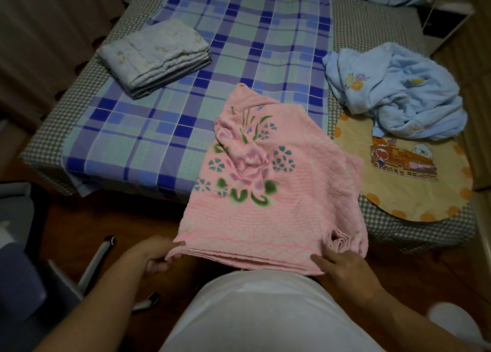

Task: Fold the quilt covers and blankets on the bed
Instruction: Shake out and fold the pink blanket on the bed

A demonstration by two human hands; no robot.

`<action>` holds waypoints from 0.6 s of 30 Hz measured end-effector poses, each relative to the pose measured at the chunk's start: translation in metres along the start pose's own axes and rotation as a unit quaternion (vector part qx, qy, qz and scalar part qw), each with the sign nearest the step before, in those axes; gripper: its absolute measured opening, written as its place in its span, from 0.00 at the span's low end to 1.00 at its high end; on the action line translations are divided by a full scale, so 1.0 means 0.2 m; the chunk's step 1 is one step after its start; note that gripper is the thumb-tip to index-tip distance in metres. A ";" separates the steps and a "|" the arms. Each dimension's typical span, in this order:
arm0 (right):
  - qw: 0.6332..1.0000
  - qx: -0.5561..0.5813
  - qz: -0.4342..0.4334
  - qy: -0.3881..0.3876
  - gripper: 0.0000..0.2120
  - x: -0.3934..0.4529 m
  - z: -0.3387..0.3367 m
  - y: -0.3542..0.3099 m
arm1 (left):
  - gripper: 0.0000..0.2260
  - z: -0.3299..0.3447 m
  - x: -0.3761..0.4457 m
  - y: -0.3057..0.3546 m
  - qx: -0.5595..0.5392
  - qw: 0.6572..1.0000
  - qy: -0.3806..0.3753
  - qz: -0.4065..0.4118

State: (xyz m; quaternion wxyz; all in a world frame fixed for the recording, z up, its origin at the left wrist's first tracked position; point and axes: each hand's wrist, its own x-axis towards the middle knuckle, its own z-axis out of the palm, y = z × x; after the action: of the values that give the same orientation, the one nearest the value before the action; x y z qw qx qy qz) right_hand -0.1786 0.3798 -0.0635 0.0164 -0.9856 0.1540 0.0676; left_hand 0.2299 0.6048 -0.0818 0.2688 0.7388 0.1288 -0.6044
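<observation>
Here's the pink blanket (pixel 279 192), a quilted, ribbed cloth printed with purple roses, teal blossoms and green leaves, folded into several layers and hanging over the near edge of the bed (pixel 47 139). Its far corner lies rumpled on the mattress, its near edge is lifted off it. The left hand (pixel 156 256) pinches the near left corner, thumb on top and fingers curled beneath the stacked layers. The right hand (pixel 342 269) sits at the near right corner, fingers pointing left along the hem; whether it grips or merely rests there I cannot tell.

Over on the far left lies a folded pale quilt cover (pixel 156 56), a neat rectangular stack, thin and faintly flowered. On the right, a light blue blanket (pixel 398 91) sits crumpled in a soft heap, showing a small yellow and purple flower motif. It overlaps a cream-yellow rounded cloth (pixel 414 192) with orange dots round its rim and a cartoon train picture; no writing on it can be read.

The bed wears a blue, green and purple plaid sheet (pixel 239 46) over a small grey checked cover (pixel 377 33).
</observation>
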 end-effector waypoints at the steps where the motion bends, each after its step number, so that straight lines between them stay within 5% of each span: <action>1: 0.998 -0.021 -0.057 -0.016 0.18 -0.02 0.04 0.01 | 0.07 -0.02 -0.02 -0.02 -0.059 0.998 -0.033 -0.011; 4: 0.986 -0.054 -0.134 -0.085 0.15 -0.03 0.07 0.03 | 0.15 -0.11 -0.01 -0.05 -0.077 0.992 -0.093 -0.025; 5: 0.989 -0.058 -0.096 -0.095 0.16 -0.02 0.07 0.04 | 0.17 -0.13 -0.02 -0.06 -0.029 0.994 -0.100 -0.028; 8: 0.969 -0.019 0.204 -0.136 0.16 0.05 0.00 0.00 | 0.12 -0.05 -0.04 -0.03 0.058 0.996 -0.062 -0.002; 11: 0.923 0.053 0.319 -0.211 0.11 0.19 0.00 -0.12 | 0.08 0.18 -0.08 0.00 -0.241 0.968 -0.062 -0.016; 14: 0.946 0.093 0.145 -0.275 0.13 0.29 -0.03 -0.10 | 0.11 0.32 -0.12 0.08 -0.468 0.877 -0.103 -0.023; 16: 0.961 0.100 0.175 -0.190 0.14 0.32 -0.12 0.03 | 0.09 0.30 -0.18 0.16 -0.512 0.853 -0.104 0.011; 18: 0.951 0.081 0.286 -0.086 0.14 0.30 -0.19 0.16 | 0.11 0.25 -0.22 0.23 -0.466 0.873 -0.127 0.070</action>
State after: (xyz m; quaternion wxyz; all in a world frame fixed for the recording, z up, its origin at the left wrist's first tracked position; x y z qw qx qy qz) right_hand -0.1265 0.3281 -0.0353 0.0895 -0.8861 0.4323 0.1411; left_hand 0.2017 0.5451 -0.0350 0.6376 0.4516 0.3089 -0.5423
